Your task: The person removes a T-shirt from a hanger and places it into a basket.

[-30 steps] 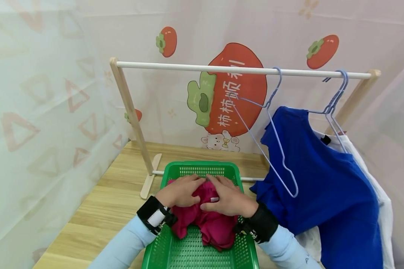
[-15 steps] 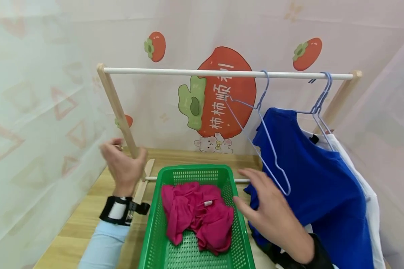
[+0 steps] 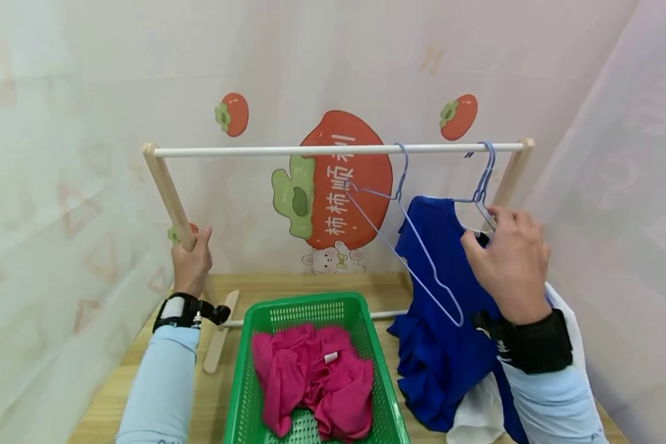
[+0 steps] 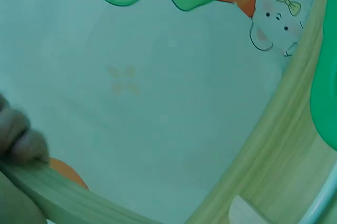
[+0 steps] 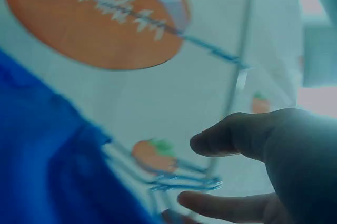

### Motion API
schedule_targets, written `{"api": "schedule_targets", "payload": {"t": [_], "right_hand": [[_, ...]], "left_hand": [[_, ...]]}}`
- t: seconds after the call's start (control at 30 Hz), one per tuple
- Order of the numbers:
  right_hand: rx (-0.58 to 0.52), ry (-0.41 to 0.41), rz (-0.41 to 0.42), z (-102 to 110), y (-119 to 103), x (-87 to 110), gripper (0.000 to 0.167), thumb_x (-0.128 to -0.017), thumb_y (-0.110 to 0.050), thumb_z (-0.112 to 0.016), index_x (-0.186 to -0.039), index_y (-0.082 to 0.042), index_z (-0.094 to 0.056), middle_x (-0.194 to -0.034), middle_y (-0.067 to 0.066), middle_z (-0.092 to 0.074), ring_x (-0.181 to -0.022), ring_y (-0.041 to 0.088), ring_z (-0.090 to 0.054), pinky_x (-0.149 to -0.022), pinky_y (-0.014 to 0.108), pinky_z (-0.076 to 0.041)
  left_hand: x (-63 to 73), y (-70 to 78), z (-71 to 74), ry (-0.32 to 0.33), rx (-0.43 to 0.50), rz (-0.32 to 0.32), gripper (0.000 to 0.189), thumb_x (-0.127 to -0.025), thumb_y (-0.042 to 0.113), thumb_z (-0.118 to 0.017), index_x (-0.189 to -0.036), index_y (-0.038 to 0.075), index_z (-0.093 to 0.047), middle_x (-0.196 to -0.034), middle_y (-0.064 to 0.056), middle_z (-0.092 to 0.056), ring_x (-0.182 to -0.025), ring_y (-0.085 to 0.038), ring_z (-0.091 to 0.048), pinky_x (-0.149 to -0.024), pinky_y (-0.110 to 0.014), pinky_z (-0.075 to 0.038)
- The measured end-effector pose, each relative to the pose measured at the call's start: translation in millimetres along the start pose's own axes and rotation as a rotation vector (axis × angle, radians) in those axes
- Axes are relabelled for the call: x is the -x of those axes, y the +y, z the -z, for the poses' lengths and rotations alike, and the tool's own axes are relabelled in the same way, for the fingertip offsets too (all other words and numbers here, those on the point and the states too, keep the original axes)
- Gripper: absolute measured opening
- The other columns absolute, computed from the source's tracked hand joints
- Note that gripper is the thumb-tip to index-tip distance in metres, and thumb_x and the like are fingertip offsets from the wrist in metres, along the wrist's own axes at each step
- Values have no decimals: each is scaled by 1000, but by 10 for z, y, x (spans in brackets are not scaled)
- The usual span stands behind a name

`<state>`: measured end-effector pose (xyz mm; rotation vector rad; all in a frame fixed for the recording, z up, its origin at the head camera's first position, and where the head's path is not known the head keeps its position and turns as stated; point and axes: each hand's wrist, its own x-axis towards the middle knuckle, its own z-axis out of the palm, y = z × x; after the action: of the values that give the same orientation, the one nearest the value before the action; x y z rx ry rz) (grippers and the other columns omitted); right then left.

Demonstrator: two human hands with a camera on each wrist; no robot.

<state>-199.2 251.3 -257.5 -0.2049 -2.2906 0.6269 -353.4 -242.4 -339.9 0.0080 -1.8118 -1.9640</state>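
Observation:
My left hand (image 3: 192, 262) grips the left wooden post (image 3: 166, 191) of a small clothes rack; in the left wrist view its fingers (image 4: 21, 137) curl over the wood. At the right end, my right hand (image 3: 510, 265) is raised by the blue hangers (image 3: 481, 191), thumb and fingers apart. Those hangers carry a blue shirt (image 3: 438, 259) with a white garment (image 3: 480, 407) behind it, partly hidden by my arm. Between thumb (image 5: 226, 137) and fingers, the right wrist view shows a gap, with hanger wires beyond. Whether a fingertip touches a wire, I cannot tell.
A bare blue hanger (image 3: 398, 194) hangs from the white rod (image 3: 266, 151), right of its middle. Below stands a green basket (image 3: 305, 300) with a crumpled magenta garment (image 3: 311, 376) in it, on a wooden table (image 3: 122, 394). A printed cloth (image 3: 200, 61) hangs behind.
Both hands have left the magenta garment in the basket. The left went up and left to the rack's post and took hold; the right went up and right to the hangers. The view tilted upward.

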Motion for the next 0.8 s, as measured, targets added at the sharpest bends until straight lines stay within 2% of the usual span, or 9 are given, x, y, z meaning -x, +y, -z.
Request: {"api": "schedule_targets", "payload": {"t": [0.07,0.17,0.3,0.47,0.63,0.8], "right_hand": [[41,32,17,-139,46,-8,48,-99,-20,-63,-139,6,-60,-136,36,-55,-121,55,-49,-97,70,-38],[110,123,82,-299,70,41,39,-97,-12,-64,-128,12,-63,-125,36,-57,-110,54,-52,-90,67,-43],[172,186,97,-416,27,79,31,-98,-4,-61,-123,14,-63,-119,35,-56,-102,54,-56,-82,65,-48],[174,157,-3,-471,-73,-8,27,-106,-10,-55,-124,4,-68,-117,31,-65,-90,57,-64,-67,66,-51],[115,98,-26,-510,-183,-167,32,-109,-21,-52,-123,-1,-73,-118,28,-72,-99,56,-67,-75,69,-51],[58,159,2,-480,-296,-187,32,-110,-25,-53,-123,-6,-75,-115,27,-74,-98,54,-67,-72,68,-48]], "left_hand": [[54,-77,31,79,-44,26,41,-106,34,-63,-71,16,-50,-50,10,-41,-43,-3,-39,-45,-20,-34],[75,-191,55,132,-138,48,44,-107,43,-57,-72,18,-49,-53,13,-38,-47,-3,-37,-45,-21,-32],[15,-287,57,125,-177,42,48,-107,49,-56,-70,18,-50,-54,13,-39,-48,-5,-37,-45,-23,-31],[-98,-331,58,124,-188,29,48,-107,50,-56,-70,18,-51,-54,13,-39,-50,-7,-37,-46,-25,-30],[-165,-307,79,133,-205,11,51,-106,51,-55,-68,18,-49,-54,12,-38,-48,-8,-35,-45,-25,-30],[-206,-273,59,120,-178,-11,48,-107,46,-57,-70,18,-49,-55,12,-38,-49,-7,-35,-46,-25,-29]]}}
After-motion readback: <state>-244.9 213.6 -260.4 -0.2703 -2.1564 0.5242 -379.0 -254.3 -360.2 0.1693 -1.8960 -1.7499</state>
